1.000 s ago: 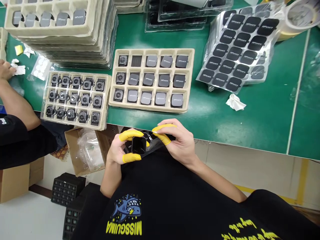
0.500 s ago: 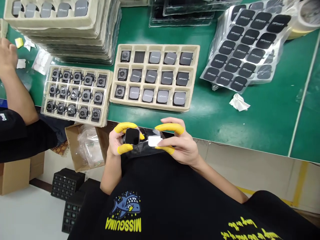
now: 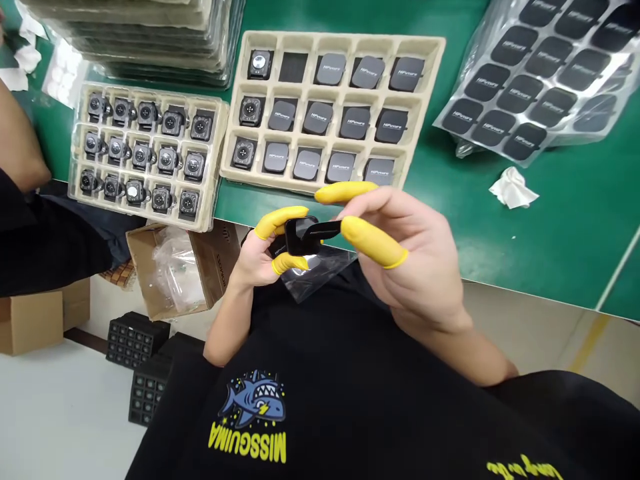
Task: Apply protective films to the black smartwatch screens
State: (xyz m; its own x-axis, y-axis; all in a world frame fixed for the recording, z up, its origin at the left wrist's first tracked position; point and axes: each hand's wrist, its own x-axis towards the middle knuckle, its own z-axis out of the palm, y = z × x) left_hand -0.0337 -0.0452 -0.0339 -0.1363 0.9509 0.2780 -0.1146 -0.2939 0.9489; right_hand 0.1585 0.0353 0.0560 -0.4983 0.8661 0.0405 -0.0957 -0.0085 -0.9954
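My left hand (image 3: 257, 257), with yellow finger cots, closes round the edges of a black smartwatch (image 3: 295, 239), its glossy face up. In my right hand (image 3: 417, 253), also in yellow cots, a thin glossy dark film (image 3: 325, 231) is pinched. Its left end overlaps the watch face; whether it sticks there I cannot tell. Below the watch hangs a clear plastic piece (image 3: 315, 277). Beyond my hands lies a beige tray (image 3: 313, 39) of watches, most covered with dark HiFuture stickers. One back-row compartment shows only a dark bottom.
A plastic-covered tray (image 3: 214, 167) of watches lies to the left, in front of stacked trays (image 3: 165, 40). Sticker sheets (image 3: 540, 93) and a crumpled tissue (image 3: 513, 188) are at right. An open carton (image 3: 210, 267) stands below the table edge. Another person's arm (image 3: 20, 140) is at far left.
The watch and my hands have moved up and right, nearer the table edge. My right hand has turned; the white piece near its fingers is gone from view and a dark film shows there.
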